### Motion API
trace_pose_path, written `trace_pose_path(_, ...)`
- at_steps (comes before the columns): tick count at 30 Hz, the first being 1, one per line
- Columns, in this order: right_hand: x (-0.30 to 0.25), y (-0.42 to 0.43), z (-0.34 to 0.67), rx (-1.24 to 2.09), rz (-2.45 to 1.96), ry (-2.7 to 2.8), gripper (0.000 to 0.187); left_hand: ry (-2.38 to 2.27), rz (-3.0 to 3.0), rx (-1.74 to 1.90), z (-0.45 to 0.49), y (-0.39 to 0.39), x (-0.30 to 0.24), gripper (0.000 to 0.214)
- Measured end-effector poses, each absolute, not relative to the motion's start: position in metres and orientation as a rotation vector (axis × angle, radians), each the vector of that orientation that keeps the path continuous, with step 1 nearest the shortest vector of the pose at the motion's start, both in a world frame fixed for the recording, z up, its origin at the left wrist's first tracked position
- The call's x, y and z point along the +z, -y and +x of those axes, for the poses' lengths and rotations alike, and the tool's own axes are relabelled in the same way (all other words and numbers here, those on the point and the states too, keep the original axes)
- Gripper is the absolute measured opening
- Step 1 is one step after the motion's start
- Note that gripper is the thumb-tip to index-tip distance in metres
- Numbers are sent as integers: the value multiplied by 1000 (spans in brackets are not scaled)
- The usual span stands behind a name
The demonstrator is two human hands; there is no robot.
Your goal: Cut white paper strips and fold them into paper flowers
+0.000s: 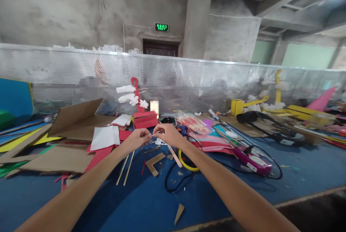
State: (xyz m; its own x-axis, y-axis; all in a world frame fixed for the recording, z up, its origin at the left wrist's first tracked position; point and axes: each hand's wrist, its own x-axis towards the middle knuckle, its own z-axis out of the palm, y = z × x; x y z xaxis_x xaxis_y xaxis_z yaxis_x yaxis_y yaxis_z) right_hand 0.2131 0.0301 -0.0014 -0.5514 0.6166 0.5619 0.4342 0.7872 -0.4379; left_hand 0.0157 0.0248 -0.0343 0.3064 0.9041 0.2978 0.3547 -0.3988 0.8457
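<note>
Over the middle of the cluttered bench [127, 212], in the head view, the left hand [142, 137] and the right hand [168, 134] met tip to tip. Each grip was narrow, thumb and fingers drawn together, and a small pale piece [153, 135] showed between the fingertips. It was too tiny to name, and I could not tell which grip, if either, had closed on it.

Just behind the hands stood a red box [146, 119], with a red upright [136, 91] and white fluffy pieces [125, 97] above it. Two thin sticks [129, 168] and an L-shaped cardboard piece [155, 160] lay on the near side. A pink stick [175, 157] lay below the right hand, beside a yellow ring [188, 168]; a black cord [173, 191] looped near the ring.

Such close finger work, I judged, called for a light pinch: fingertips only, one hand keeping the piece steady while the other made the small movements. Pressing hard would probably have crumpled or flicked away something so slight. Wrists kept low would have steadied both hands, and with the right forearm above the cord, care was needed not to snag it.
</note>
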Motion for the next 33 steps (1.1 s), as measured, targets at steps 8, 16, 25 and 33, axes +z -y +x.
trace_pose_path(8,-3,-32,213,407,-776,2180,9,-1159,1886,1057,15,-29,-36,29)
trace_pose_path(16,2,-29,214,307,-904,2221,32,-1108,1945,1116,17,-27,-31,24)
trace_pose_path(25,-4,-35,217,406,-888,2279,37,-1130,1907,1112,16,-26,-29,23)
trace_pose_path(33,-7,-39,218,367,-820,2241,8,-1140,1876,1083,13,-30,-32,25)
